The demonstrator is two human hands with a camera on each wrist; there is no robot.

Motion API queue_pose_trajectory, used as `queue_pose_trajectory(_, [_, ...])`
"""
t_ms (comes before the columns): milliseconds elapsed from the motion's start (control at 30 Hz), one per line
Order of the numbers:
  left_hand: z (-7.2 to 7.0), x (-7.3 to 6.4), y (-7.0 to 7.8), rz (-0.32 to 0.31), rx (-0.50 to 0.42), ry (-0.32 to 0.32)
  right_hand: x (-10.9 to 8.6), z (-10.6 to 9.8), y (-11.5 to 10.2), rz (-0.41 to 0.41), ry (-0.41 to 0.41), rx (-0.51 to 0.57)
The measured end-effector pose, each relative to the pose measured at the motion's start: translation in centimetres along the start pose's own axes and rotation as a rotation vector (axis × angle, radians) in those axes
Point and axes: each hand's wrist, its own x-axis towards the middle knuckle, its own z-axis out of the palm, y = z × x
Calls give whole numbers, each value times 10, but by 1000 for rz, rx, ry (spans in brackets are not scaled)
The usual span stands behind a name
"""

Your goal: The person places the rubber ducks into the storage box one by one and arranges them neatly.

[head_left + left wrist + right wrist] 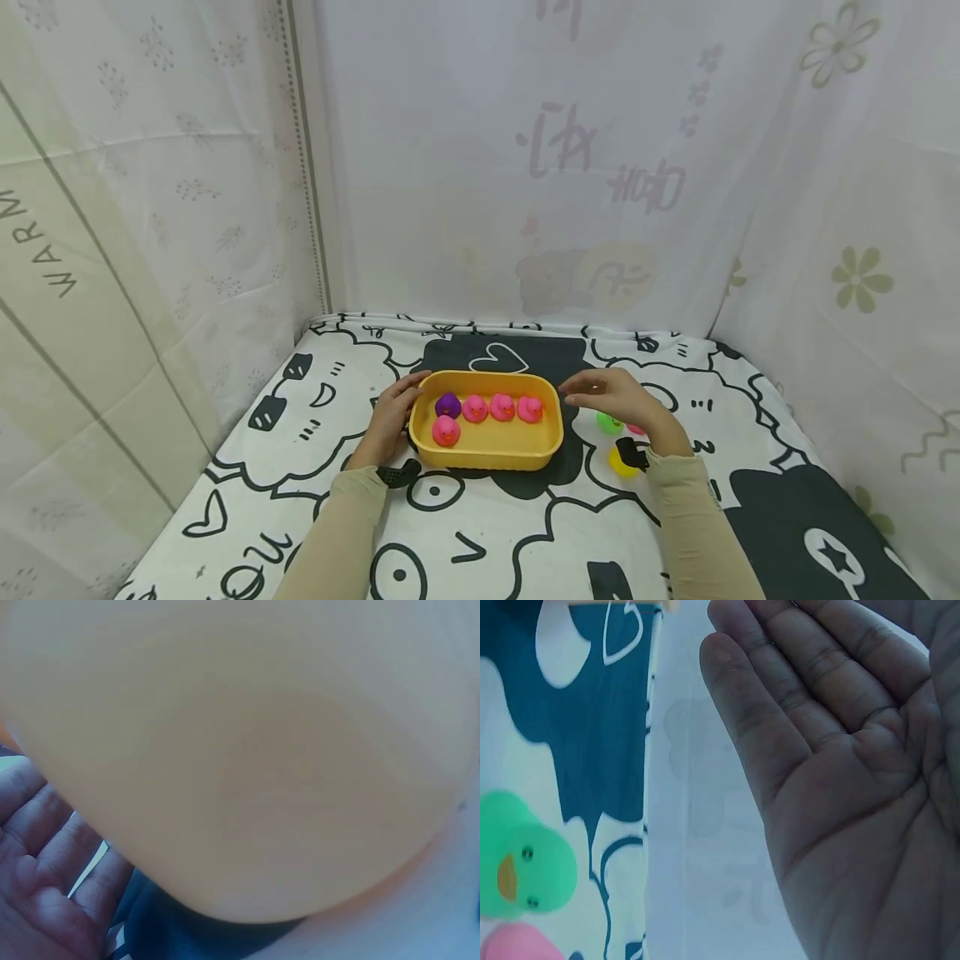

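Observation:
A yellow tray [487, 460] stands on the patterned cloth in the head view. Inside it sit a purple duck [447, 405] and several pink ducks [475, 408], most in a row along the back, with one pink duck [446, 432] at the front left. My left hand [390, 421] rests along the tray's left side, fingers extended; the tray's wall [247, 787] fills most of the left wrist view and hides the fingertips. Just off the tray's right end hovers my right hand [618, 396], holding nothing, its fingers loosely extended in the right wrist view.
Right of the tray, partly beneath my right arm, lie a green duck [608, 423], a pink duck [635, 429] and a yellow toy [621, 462] partly covered by the wrist strap. Fabric curtains [480, 167] enclose the back and both sides.

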Motion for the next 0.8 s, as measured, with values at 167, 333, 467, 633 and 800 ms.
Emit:
queue_pose_trajectory(167, [-1, -2, 0, 8, 11, 4, -5, -7, 13, 36, 26, 24])
queue_pose_trajectory(333, [0, -2, 0, -6, 20, 10, -11, -12, 25, 107, 42, 17])
queue_pose_trajectory(467, [1, -2, -1, -2, 11, 5, -16, -18, 34, 137, 52, -6])
queue_pose_trajectory(633, [2, -2, 1, 1, -4, -2, -23, -24, 42, 171, 38, -27])
queue_pose_trajectory(800, [1, -2, 0, 7, -4, -2, -26, -26, 44, 191, 1, -8])
